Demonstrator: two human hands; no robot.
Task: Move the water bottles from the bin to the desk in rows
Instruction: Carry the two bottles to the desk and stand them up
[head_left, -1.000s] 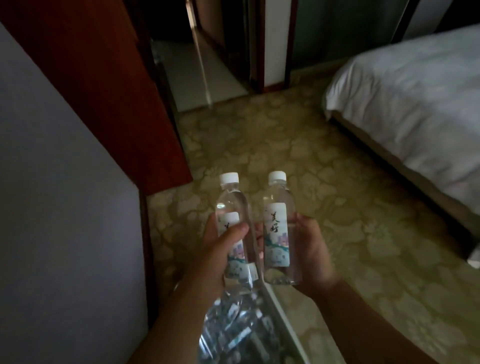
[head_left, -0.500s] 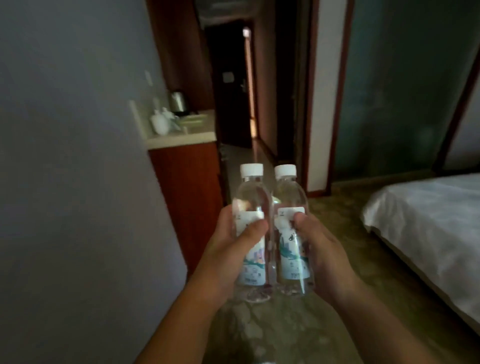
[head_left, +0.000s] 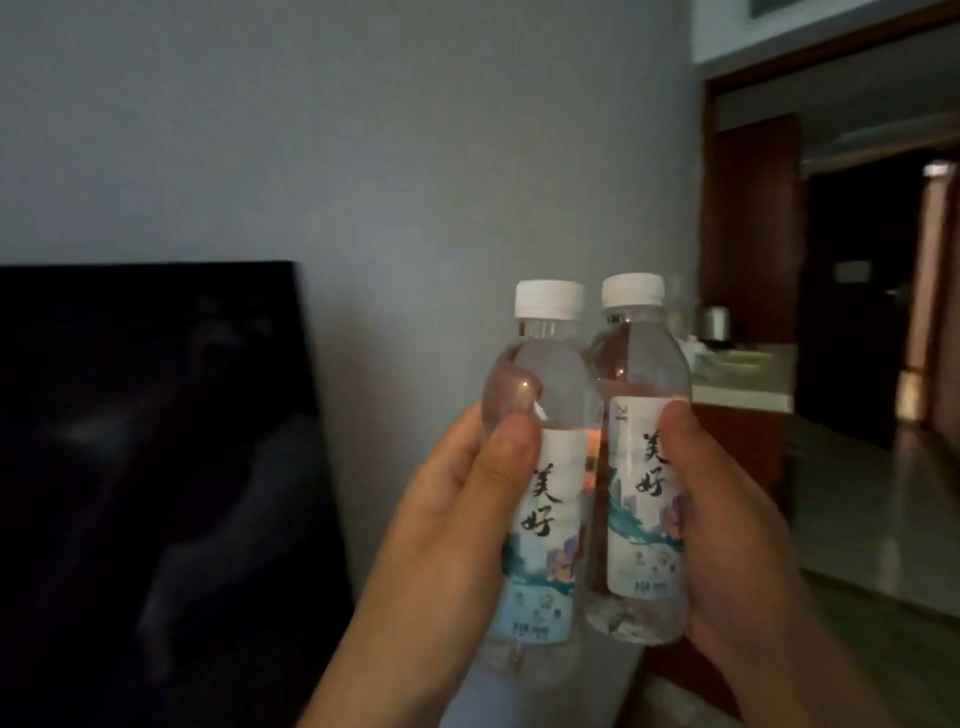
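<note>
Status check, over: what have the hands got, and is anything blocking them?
Left hand grips one water bottle, right hand grips the other bottle. Both upright, capped, side by side. Desk not in view. Nothing blocking.

Directly ahead stands a grey wall (head_left: 415, 182), which closes the way forward. On the left, a large dark screen (head_left: 145, 467) leans in front of this wall and blocks the low left side. The left hand (head_left: 457, 525) and right hand (head_left: 727, 530) each grip a water bottle; the left bottle (head_left: 540, 467) and right bottle (head_left: 639, 467) are upright and touch side by side, so no gap is between them. To the right, past a wooden door frame (head_left: 706, 208), the room opens: a pale counter (head_left: 743, 384) with a kettle (head_left: 714, 322) stands near, and beyond it there is shiny free floor (head_left: 872, 499)
</note>
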